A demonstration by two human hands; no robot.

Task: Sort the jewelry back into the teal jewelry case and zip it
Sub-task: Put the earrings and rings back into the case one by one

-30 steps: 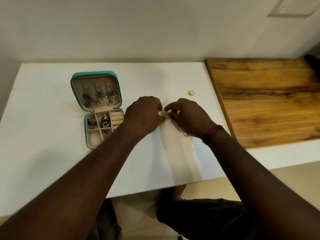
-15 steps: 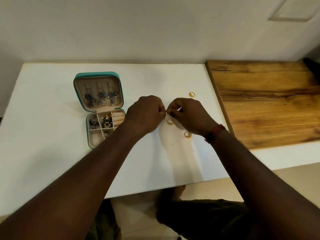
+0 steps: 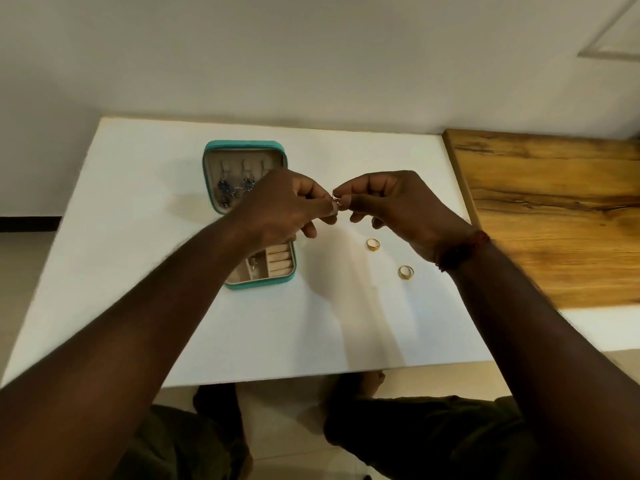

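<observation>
Lifted since a second ago, left grip [image 3: 284,207] and right grip [image 3: 398,202] now pinch one tiny metal piece [image 3: 336,201], likely an earring, between them above the tabletop [image 3: 138,237], just right of the teal jewelry case [image 3: 242,145]; I judge it featherlight, thin, bendable and slippery; best pinched at its hook; two gold rings [image 3: 373,244] lie below.

White table [image 3: 138,258] with open teal jewelry case [image 3: 242,144], gold ring [image 3: 373,244], second gold ring [image 3: 405,272], wooden board [image 3: 554,209]

Dim warm light, soft shadows, wide-angle edge distortion
</observation>
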